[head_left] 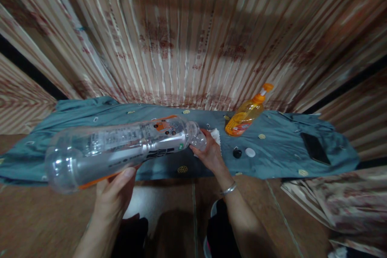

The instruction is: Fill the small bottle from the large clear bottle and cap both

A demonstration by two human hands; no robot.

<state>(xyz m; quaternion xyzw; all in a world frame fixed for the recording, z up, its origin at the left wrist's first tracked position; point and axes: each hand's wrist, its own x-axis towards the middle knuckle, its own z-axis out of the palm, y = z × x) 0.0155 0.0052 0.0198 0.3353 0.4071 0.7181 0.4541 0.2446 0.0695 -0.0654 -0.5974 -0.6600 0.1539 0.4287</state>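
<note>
A large clear plastic bottle [121,149] with a silver and orange label lies almost level above the cloth, its base to the left. My left hand [116,189] grips it from below near the middle, thumb on the label. At its right end, a small clear plastic piece [198,138] is in the fingers of my right hand [210,151]; whether it is the bottle's neck or a separate piece I cannot tell. Behind the right hand a white tissue or cloth [216,135] shows in part.
An orange pump bottle [244,117] stands on the teal patterned cloth [278,145]. In front of it lie a black cap [237,153] and a white disc [250,152]. A dark phone [315,148] rests at the right. Striped curtains [181,48] hang behind.
</note>
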